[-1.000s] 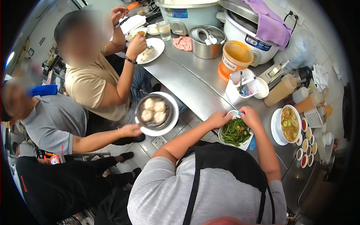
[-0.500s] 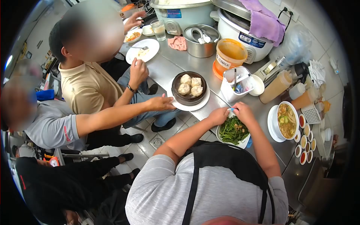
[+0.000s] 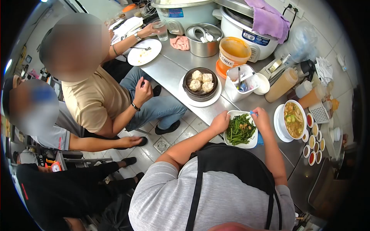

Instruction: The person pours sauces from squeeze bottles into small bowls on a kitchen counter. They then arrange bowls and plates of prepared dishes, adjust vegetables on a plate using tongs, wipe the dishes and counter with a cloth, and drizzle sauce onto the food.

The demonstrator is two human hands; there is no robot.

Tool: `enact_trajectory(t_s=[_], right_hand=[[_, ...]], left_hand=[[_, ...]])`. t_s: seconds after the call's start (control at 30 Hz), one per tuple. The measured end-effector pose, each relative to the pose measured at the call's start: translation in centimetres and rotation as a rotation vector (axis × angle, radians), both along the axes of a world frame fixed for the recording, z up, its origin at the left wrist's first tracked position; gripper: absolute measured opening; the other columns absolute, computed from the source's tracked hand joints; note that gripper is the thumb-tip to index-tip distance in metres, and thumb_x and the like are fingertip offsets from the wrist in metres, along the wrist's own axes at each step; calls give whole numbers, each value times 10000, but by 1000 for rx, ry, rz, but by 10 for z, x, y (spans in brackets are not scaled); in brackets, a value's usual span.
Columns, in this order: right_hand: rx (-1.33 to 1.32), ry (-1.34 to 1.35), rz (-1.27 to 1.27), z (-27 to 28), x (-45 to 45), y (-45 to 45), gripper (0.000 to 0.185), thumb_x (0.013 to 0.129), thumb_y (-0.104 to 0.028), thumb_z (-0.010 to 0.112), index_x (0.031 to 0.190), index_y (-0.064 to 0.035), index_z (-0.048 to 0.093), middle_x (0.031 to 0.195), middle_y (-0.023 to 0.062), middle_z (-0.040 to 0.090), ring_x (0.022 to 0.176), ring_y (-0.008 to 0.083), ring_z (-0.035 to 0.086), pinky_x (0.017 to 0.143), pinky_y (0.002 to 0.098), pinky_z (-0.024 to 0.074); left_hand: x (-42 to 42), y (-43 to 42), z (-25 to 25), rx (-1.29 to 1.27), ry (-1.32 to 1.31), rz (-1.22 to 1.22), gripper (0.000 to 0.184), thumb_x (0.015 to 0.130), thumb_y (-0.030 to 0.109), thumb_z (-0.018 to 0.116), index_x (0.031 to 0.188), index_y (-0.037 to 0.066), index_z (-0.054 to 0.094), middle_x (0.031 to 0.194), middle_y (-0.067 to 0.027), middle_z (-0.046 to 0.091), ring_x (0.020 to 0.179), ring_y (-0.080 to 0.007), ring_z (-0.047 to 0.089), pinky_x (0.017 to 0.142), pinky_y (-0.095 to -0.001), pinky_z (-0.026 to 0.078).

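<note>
A white square dish (image 3: pixel 254 141) of cooked leafy greens (image 3: pixel 239 130) sits at the counter's near edge, between my hands. My left hand (image 3: pixel 220 122) is closed at the dish's left rim, its fingertips partly hidden. My right hand (image 3: pixel 263 120) pinches a small blue item (image 3: pixel 253 113) over the dish's right corner; its kind is unclear. Farther left, a round dark steamer (image 3: pixel 200 97) with several dumplings (image 3: pixel 202 80) rests on a white plate (image 3: pixel 185 99). To the right, a white bowl of soup (image 3: pixel 294 120) stands on another plate.
Several small sauce cups (image 3: pixel 317 146) stand right of the soup. Behind are a white utensil container (image 3: pixel 238 92), an orange sauce tub (image 3: pixel 234 52), squeeze bottles (image 3: pixel 283 86) and rice cookers (image 3: pixel 246 36). At left, a seated person (image 3: pixel 90 100) and a co-worker's arm (image 3: pixel 104 144) border the counter.
My hands have parted from the blue item they met at, left hand to the dish's left rim, right hand rightward with the item. The co-worker's hand has left the dumpling plate, which sits farther right.
</note>
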State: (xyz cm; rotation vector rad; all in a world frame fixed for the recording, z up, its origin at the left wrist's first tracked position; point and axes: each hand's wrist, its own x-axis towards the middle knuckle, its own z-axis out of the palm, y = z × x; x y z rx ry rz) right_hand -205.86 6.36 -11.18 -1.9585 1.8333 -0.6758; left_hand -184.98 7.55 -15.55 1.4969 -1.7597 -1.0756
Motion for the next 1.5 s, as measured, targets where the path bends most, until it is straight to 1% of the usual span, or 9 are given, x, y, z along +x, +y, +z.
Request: enact_trajectory(t_s=[0.07,0.17,0.3,0.53,0.67,0.9,1.23,1.37,1.5], right_hand=[[-10,9,-1,1,5,1,140,686,-86,596,811,-46,548,833,133,558,764,302,543,670,366,433],[-10,15,66,-9,7,-9,139,686,-79,594,813,-54,544,830,128,553,775,306,536,677,367,429],[-32,-12,131,-15,10,-17,117,697,-82,582,807,-78,545,827,122,539,794,310,523,686,372,422],[111,-189,-77,-6,-5,11,134,728,-134,583,815,-34,558,838,133,579,788,268,559,696,353,438],[175,-403,-161,5,-22,4,144,727,-128,581,820,-23,613,813,144,599,770,264,569,703,346,444],[16,-54,-31,-8,13,-11,152,732,-180,584,838,-70,580,857,104,575,799,269,555,703,367,437],[99,-548,-115,15,-32,13,164,734,-89,594,882,-28,558,699,60,569,633,125,547,561,258,435],[-68,155,150,28,-29,29,113,732,-97,555,835,-82,599,783,70,546,745,199,556,642,339,438],[-179,477,335,16,-27,32,144,703,-98,526,819,-112,610,793,68,514,826,227,532,691,358,425]], left_hand=[[2,2,0,-67,-21,-4,261,842,227,389,864,-16,482,735,-223,546,693,-370,547,620,-420,433],[17,-8,22,492,238,-127,280,820,243,408,890,-13,496,688,-153,546,530,-266,559,458,-346,456],[18,-31,-14,44,105,-358,371,852,322,385,947,-12,517,700,-132,542,495,-227,531,519,-324,466],[14,-3,26,340,182,-175,314,884,252,348,963,-1,517,660,-65,526,436,-118,482,383,-239,406],[20,4,31,464,226,-143,329,893,251,328,1067,13,472,673,-67,531,411,-108,488,371,-209,400],[16,12,26,437,277,-120,327,890,208,307,1113,4,431,669,-80,539,384,-115,488,344,-214,395],[25,20,24,681,346,-112,316,864,190,311,1115,21,403,739,-105,566,411,-141,518,336,-218,380],[19,19,29,597,325,-128,337,872,181,298,1157,23,381,734,-108,562,391,-137,506,329,-213,381],[17,23,25,560,333,-91,340,872,164,294,1170,19,372,726,-108,555,373,-132,496,315,-209,382]])
